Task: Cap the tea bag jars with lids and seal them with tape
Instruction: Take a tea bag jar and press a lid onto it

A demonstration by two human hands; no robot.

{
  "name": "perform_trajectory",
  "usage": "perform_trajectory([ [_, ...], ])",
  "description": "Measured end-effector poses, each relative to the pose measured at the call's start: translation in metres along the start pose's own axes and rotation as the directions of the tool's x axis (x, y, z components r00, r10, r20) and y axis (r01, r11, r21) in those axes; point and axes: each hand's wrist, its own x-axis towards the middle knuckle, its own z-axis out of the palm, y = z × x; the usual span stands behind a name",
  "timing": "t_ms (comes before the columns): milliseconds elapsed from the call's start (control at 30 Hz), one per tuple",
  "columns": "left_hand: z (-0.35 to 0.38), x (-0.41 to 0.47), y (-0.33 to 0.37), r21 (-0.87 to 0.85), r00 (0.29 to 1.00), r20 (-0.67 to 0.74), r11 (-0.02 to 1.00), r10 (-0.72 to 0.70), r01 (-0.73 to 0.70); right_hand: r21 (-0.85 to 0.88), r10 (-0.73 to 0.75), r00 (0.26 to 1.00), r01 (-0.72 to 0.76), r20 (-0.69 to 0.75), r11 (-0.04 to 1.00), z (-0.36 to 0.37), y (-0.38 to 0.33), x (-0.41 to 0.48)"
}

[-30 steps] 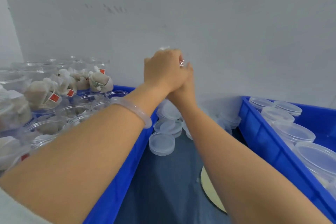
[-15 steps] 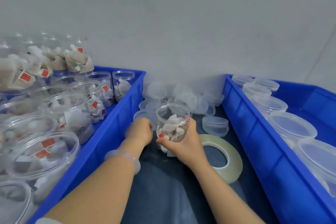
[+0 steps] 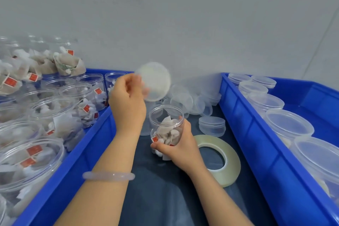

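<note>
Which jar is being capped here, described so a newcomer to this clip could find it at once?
Look in the gap between the left blue crate and the right blue crate, beside the tape roll. The right hand grips a small clear jar there. Unlike its neighbours, it is outside both crates, open-topped with tea bags inside, and the left hand holds a lid above it.
</note>
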Motion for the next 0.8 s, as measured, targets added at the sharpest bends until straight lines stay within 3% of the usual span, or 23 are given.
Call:
perform_trajectory([
  [67,0.003,0.0,0.009,-0.06,0.985,0.09,0.987,-0.146,0.152,0.01,-0.002,1.0,0.002,0.004,1.0,-0.001,-0.001,0.0],
  [133,0.001,-0.001,0.002,0.257,0.966,0.179,0.957,-0.186,0.137,0.013,-0.004,1.0,0.004,0.01,1.0,-0.001,-0.001,0.0],
  [200,-0.004,-0.002,-0.007,0.519,0.936,0.235,0.848,-0.263,0.108,0.024,-0.013,1.0,0.012,0.012,1.0,0.0,0.0,0.001],
  [300,-0.008,0.001,-0.013,0.648,0.901,0.24,0.751,-0.362,0.128,0.041,-0.012,1.0,0.011,0.018,0.999,0.002,0.003,0.002],
  [500,0.007,0.004,-0.001,0.625,0.919,0.336,0.779,-0.208,-0.052,0.063,-0.016,1.0,0.014,0.022,0.998,0.001,0.003,0.003],
  [600,0.023,-0.004,0.008,0.564,0.764,0.58,0.816,-0.281,-0.128,0.058,-0.021,0.999,0.019,0.026,0.998,-0.001,0.002,0.002],
  [667,0.031,-0.014,0.004,0.658,0.674,0.655,0.696,-0.342,-0.286,0.042,-0.018,0.999,0.017,0.03,0.999,-0.001,0.002,0.001],
  [733,0.029,-0.017,-0.003,0.687,0.69,0.661,0.608,-0.295,-0.398,0.006,-0.016,0.999,0.016,0.027,1.0,-0.001,0.001,0.0],
  [800,0.023,-0.016,-0.007,0.64,0.683,0.694,0.631,-0.229,-0.438,-0.038,-0.013,1.0,0.014,0.01,0.999,0.001,0.001,0.0],
])
